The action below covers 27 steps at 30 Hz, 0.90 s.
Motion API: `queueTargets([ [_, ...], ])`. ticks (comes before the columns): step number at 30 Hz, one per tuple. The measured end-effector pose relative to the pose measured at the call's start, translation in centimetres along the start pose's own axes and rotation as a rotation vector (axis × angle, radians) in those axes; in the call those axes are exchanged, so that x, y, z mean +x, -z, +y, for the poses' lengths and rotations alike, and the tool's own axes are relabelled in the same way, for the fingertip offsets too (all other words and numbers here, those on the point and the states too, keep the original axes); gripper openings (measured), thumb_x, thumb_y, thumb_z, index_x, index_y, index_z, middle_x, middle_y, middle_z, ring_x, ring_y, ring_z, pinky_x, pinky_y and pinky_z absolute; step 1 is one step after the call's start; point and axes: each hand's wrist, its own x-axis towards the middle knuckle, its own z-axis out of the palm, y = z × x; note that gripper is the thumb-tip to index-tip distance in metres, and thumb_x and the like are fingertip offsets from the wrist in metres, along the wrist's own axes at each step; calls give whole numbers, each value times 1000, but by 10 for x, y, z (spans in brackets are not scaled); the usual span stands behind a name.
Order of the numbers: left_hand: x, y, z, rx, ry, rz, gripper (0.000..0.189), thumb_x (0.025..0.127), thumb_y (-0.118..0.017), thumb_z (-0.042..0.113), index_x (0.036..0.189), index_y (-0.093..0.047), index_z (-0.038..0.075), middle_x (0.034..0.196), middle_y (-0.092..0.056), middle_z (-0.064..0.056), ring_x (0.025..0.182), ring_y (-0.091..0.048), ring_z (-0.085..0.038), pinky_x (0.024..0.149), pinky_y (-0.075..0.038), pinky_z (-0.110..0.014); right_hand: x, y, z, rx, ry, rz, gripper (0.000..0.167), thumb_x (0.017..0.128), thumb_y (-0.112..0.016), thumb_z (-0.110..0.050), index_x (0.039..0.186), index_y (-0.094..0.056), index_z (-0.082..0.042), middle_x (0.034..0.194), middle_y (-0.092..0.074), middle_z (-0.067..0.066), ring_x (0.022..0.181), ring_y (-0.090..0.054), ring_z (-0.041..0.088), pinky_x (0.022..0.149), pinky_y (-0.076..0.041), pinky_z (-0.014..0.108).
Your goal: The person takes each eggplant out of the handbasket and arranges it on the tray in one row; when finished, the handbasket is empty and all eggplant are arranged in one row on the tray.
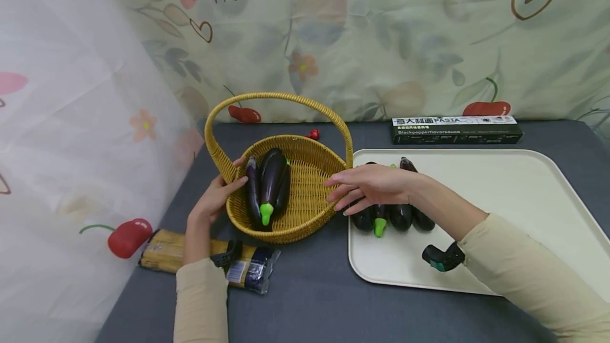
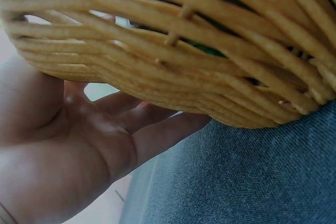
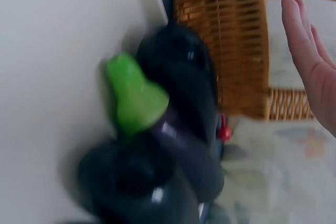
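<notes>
A yellow wicker basket [image 1: 305,195] with a tall arched handle stands on the table, three dark eggplants [image 1: 270,181] lying in its left side. My left hand [image 1: 212,200] holds the basket's left rim, thumb over the edge and fingers along the outer wall. In the left wrist view that hand [image 2: 68,145] lies against the woven side. Fingers extended and holding nothing, my right hand [image 1: 376,187] hovers by the basket's right rim. Beneath it, several eggplants [image 1: 400,218] lie at the left end of a white tray [image 1: 495,200], partly hidden by the hand; one shows a bright green cap [image 3: 136,103].
A black-and-white pasta box [image 1: 457,131] lies behind the tray. Left of the basket's front, a bag of spaghetti [image 1: 164,250] lies partly under my left forearm. A small red item [image 1: 313,134] sits behind the basket. Patterned cloth hangs at the back and left.
</notes>
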Motion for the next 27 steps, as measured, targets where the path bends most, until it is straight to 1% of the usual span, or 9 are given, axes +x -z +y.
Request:
queueTargets([
  [3, -1, 0, 0, 3, -1, 0, 66, 98, -57, 29, 154, -22, 26, 152, -25, -13, 130, -36, -34, 96, -39, -48, 12, -8, 0, 13, 11, 2, 50, 104, -42, -27, 144, -36, 2, 129, -52, 21, 110, -57, 29, 92, -45, 44],
  [5, -1, 0, 0, 5, -5, -1, 66, 97, -57, 30, 154, -22, 25, 152, -25, -13, 130, -36, -34, 96, -39, -47, 21, -14, -1, 31, 12, 24, 49, 104, -42, -25, 145, -35, 2, 130, -50, 22, 110, -56, 29, 92, -45, 44],
  [7, -1, 0, 0, 4, -8, -3, 66, 97, -57, 30, 154, -22, 25, 152, -25, -13, 131, -36, -34, 96, -39, -48, 30, -19, -2, 60, 11, 61, 49, 104, -42, -24, 145, -34, 2, 131, -48, 24, 111, -56, 29, 92, -45, 43],
  [12, -1, -1, 2, -9, -4, -4, 67, 97, -58, 29, 153, -23, 25, 152, -25, -12, 130, -36, -33, 95, -40, -46, 56, -31, -6, 144, -23, 196, 50, 102, -47, -22, 144, -34, 1, 132, -44, 25, 113, -52, 31, 93, -45, 41],
  [17, -1, -1, 2, -28, -3, -8, 66, 97, -58, 28, 153, -23, 25, 152, -26, -13, 130, -37, -34, 92, -44, -41, 78, -36, -10, 193, -57, 305, 53, 100, -52, -23, 145, -32, -1, 137, -40, 27, 119, -47, 36, 96, -43, 43],
  [19, -1, -1, 2, -33, -3, -10, 66, 97, -58, 28, 153, -23, 25, 151, -26, -13, 129, -38, -34, 90, -45, -40, 86, -37, -11, 205, -67, 342, 55, 100, -54, -24, 145, -33, -2, 136, -41, 27, 120, -48, 36, 94, -44, 43],
  [23, -1, -1, 2, -35, 0, -8, 66, 97, -58, 27, 153, -24, 26, 151, -27, -14, 128, -39, -34, 88, -47, -38, 99, -40, -11, 219, -79, 388, 56, 98, -56, -26, 144, -35, -3, 132, -48, 25, 118, -51, 34, 90, -47, 41],
  [27, -2, -1, 3, -33, 3, -4, 65, 98, -57, 27, 153, -24, 25, 151, -27, -14, 129, -38, -34, 88, -47, -38, 111, -42, -10, 233, -81, 398, 56, 98, -57, -26, 144, -36, -4, 130, -50, 24, 116, -53, 34, 88, -48, 40],
])
